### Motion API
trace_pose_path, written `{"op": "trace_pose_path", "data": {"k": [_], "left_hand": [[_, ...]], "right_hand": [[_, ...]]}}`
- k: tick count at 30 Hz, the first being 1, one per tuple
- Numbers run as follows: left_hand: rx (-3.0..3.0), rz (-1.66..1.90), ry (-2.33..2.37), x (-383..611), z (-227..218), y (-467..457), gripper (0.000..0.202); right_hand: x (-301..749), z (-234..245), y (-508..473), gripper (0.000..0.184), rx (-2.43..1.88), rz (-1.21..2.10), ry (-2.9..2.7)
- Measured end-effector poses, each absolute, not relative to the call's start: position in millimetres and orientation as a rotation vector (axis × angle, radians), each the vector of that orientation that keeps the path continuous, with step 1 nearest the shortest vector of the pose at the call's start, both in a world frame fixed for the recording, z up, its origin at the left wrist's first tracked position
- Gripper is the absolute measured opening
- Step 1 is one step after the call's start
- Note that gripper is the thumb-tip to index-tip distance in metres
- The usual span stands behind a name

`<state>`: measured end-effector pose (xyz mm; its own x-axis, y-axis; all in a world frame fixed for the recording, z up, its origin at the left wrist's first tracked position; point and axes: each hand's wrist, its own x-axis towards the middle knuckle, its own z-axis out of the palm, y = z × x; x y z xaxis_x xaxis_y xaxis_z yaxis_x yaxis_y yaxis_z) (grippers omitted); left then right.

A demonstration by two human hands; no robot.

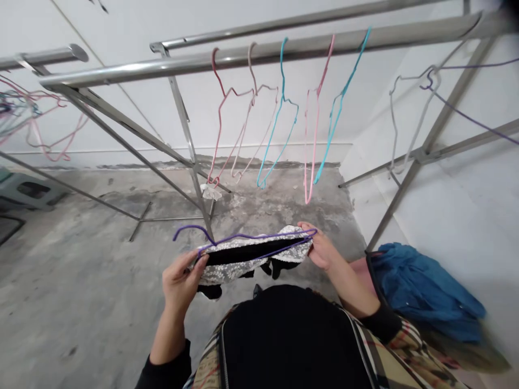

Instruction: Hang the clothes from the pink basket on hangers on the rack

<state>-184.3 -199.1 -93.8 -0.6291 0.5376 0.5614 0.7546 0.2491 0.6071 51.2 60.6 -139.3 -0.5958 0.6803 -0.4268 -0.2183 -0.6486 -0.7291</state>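
Just below the frame's centre, the left hand (pixel 180 278) pinches one end of a lace garment (pixel 231 270), the right hand (pixel 323 252) the other, a purple hanger (pixel 247 236) along its opening. Other hangers (pixel 315 135) hang from a rail (pixel 182 66), upper centre.

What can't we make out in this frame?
Head view, all of these:
Left hand: some fingertips hidden by the lace garment.
Lace garment: underside turned away from the camera.
Far-left hangers: cut by the left edge, too tangled to count.
Stool: cut by the left edge.
Far-right purple hanger: cut by the right edge.
Whatever lies beneath the blue cloth: covered by it.
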Motion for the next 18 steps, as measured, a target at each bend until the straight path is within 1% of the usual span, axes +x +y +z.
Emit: {"op": "trace_pose_path", "data": {"k": [6, 9, 11, 12, 16, 18], "left_hand": [[-1.571, -1.269, -2.265, -172, -77, -198, 0.02], [-1.719, -1.274, -2.237, -164, -76, -197, 0.02], [-1.739, -1.303, -2.214, -160, -80, -196, 0.023], [-1.728, -1.324, -2.214, -159, -82, -196, 0.024], [-1.641, -1.47, -2.233, -160, -93, -195, 0.024], [-1.585, -1.538, -2.235, -161, -98, -195, 0.024]], "right_hand": [[45, -149, 64, 0.039, -1.106, 2.107, -0.99], [49, -159, 70, 0.04, -1.147, 1.881, -1.255], [51, -164, 76, 0.04, -1.148, 1.795, -1.38], [52, -165, 79, 0.041, -1.147, 1.823, -1.384], [51, -161, 89, 0.046, -1.122, 2.109, -1.196], [51, -157, 92, 0.047, -1.096, 2.171, -1.191]]}}
